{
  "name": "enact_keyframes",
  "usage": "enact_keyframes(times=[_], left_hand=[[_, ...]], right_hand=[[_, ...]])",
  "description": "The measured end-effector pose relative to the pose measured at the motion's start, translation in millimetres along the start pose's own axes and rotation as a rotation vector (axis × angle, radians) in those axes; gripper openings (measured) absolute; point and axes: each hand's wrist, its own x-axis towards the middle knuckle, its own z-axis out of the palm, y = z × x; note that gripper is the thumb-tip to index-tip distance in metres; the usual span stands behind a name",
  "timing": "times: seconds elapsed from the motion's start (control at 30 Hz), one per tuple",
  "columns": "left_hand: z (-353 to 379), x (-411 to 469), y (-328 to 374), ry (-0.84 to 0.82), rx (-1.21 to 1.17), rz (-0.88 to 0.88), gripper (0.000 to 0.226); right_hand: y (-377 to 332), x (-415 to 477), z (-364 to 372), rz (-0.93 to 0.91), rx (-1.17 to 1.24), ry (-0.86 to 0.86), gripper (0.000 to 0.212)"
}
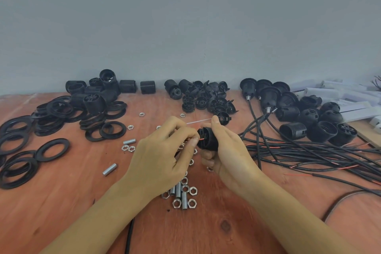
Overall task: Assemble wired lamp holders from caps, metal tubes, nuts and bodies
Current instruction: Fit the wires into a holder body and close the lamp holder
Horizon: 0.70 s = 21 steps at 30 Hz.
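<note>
My right hand [228, 150] is curled around a black lamp-holder part [206, 137], holding it just above the table [61, 202] at the centre of the frame, thumb pointing up. My left hand [160, 150] meets it from the left, its fingertips pinching a thin red wire [202, 139] at the part's open face. A pale wire [198, 121] sticks out above my fingers. My hands partly hide the nuts and metal tubes [182, 194] scattered below them. Black rings [51, 148] lie at the left, loose caps [208, 99] at upper centre, and black cables [309, 154] trail to the right.
</note>
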Motion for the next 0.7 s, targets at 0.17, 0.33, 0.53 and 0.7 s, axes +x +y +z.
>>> enact_keyframes(times=[0.17, 0.33, 0.53, 0.7], left_hand=[[1.3, -0.5, -1.1, 0.011, -0.004, -0.002, 0.019], [3.9, -0.8, -2.9, 0.068, 0.018, -0.004, 0.012], [6.1, -1.6, -6.7, 0.086, -0.011, -0.027, 0.016], [5.8, 0.0, -7.6, 0.078, -0.121, -0.099, 0.014]], right_hand=[[1.1, -0.8, 1.2, -0.01, 0.024, -0.006, 0.037], [0.3, -1.4, 2.3, 0.013, 0.066, -0.033, 0.036], [0.0, -1.4, 2.6, -0.004, 0.066, -0.056, 0.032], [0.3, -0.8, 1.7, 0.065, 0.115, -0.078, 0.032]])
